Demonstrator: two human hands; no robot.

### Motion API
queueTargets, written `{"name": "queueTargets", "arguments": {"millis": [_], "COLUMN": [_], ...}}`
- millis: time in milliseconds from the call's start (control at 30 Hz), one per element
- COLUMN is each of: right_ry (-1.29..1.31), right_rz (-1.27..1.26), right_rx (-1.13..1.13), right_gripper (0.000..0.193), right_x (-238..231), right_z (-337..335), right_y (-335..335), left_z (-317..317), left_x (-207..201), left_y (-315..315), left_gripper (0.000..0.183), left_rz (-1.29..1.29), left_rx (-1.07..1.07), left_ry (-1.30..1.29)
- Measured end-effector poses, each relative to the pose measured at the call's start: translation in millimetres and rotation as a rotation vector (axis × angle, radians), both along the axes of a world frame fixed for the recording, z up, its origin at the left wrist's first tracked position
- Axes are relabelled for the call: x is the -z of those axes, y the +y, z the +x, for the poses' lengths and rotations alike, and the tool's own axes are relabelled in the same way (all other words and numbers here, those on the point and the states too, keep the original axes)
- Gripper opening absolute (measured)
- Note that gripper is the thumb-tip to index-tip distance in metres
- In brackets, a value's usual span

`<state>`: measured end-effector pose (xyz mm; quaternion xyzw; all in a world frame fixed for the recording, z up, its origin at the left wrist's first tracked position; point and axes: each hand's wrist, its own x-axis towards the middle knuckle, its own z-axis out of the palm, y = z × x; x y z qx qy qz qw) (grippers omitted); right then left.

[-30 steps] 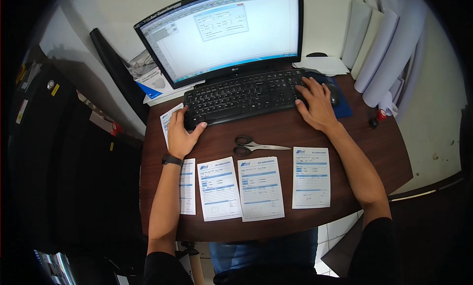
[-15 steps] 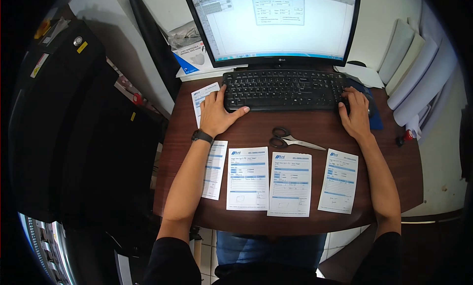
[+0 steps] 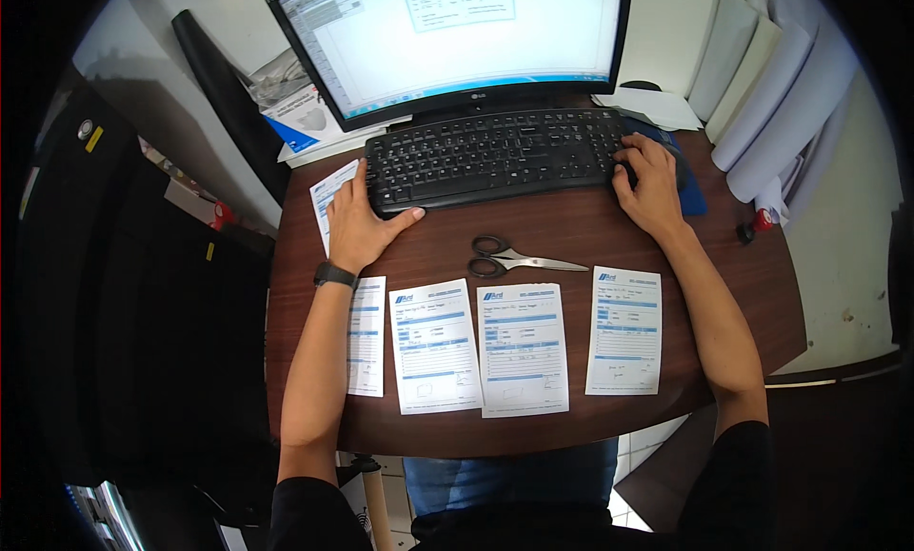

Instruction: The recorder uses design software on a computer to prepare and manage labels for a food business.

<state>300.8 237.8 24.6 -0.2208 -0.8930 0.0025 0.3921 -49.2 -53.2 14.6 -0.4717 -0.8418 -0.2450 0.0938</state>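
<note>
one black keyboard [image 3: 495,159] lies at twelve o'clock from the scissors, below the one monitor [image 3: 466,51]. of two hands, the left hand [image 3: 367,218], just past nine, is open, thumb spread from the fingers around the keyboard's near left corner. the right hand [image 3: 651,191], at two, has its fingers bent loosely over the keyboard's right end, not closed around anything visible; just beyond it is one dark mouse [image 3: 678,163] on a blue pad [image 3: 693,201].

one pair of scissors [image 3: 514,258] points its tip toward three. four printed forms [image 3: 524,356] spread from eight round to four; the middle two meet at their edges, and wood shows between the third and fourth. a fifth sheet [image 3: 326,201] lies beyond the left hand. brown desk [image 3: 447,246] shows between keyboard and forms, and in a narrow strip along its curved front edge. one red-and-black stamp [image 3: 757,224] is at three.
</note>
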Motion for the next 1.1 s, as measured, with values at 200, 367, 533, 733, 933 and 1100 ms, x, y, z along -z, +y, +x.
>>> {"name": "queueTargets", "arguments": {"millis": [200, 367, 533, 733, 933, 1100], "right_ry": [0.000, -0.032, -0.173, -0.305, -0.310, 0.017], "right_rz": [-0.026, -0.012, -0.058, 0.009, -0.016, 0.064], "right_rx": [0.073, 0.001, 0.033, 0.151, 0.160, 0.031], "right_gripper": [0.018, 0.020, 0.040, 0.067, 0.071, 0.033], "right_x": [3, 1, 1, 0, 0, -14], "right_z": [5, 0, -3, -14, -19, -3], "right_y": [6, -1, -8, -8, -6, 2], "left_z": [4, 3, 5, 8, 7, 9], "left_x": [-4, -5, -6, -10, -9, -10], "left_y": [1, -1, 0, 0, 0, 0], "left_gripper": [0.123, 0.120, 0.119, 0.118, 0.118, 0.119], "left_rz": [0.016, 0.026, 0.035, 0.047, 0.080, 0.066], "left_rx": [0.005, 0.013, 0.021, 0.018, 0.034, 0.034], "left_ry": [0.017, 0.034, 0.022, 0.009, 0.010, 0.017]}}
